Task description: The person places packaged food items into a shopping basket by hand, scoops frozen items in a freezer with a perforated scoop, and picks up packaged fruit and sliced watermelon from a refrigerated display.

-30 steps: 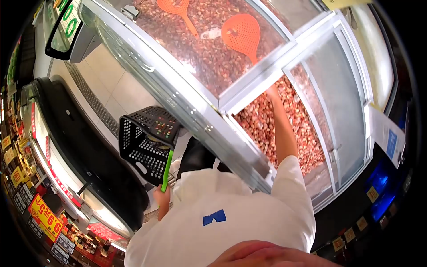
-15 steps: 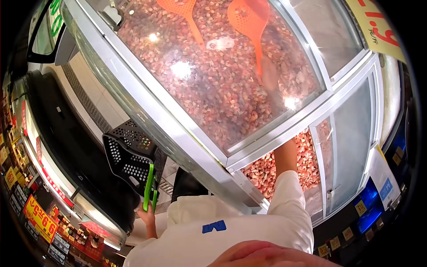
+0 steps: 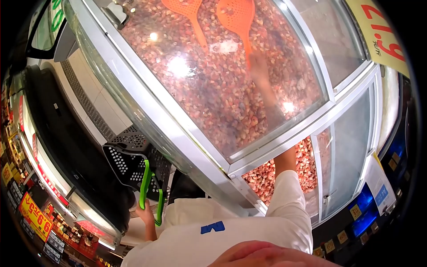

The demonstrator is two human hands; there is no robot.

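Observation:
My right hand [image 3: 258, 69] reaches into a glass-topped display case [image 3: 198, 133] and is seen through the glass. Its fingers are closed on the handle of an orange slotted scoop [image 3: 237, 17]. Beneath the scoop lies a deep bed of small pinkish-orange pieces [image 3: 222, 95], whose exact kind I cannot make out. A second orange slotted scoop [image 3: 183, 6] rests on them to the left. Low at my left side, my left hand [image 3: 146, 214] grips a green handle of a black perforated shopping basket [image 3: 126, 167]. The basket's inside is only partly visible.
Sliding glass panels [image 3: 351, 129] lie right of the opening where my arm goes in. A yellow price sign [image 3: 378, 33] hangs at top right. A long black counter [image 3: 73, 147] runs along the left, beyond a tiled floor strip [image 3: 95, 95].
My right hand and the scoop it holds have shifted a little to the left over the pieces. The basket's green handles now stand further apart in view.

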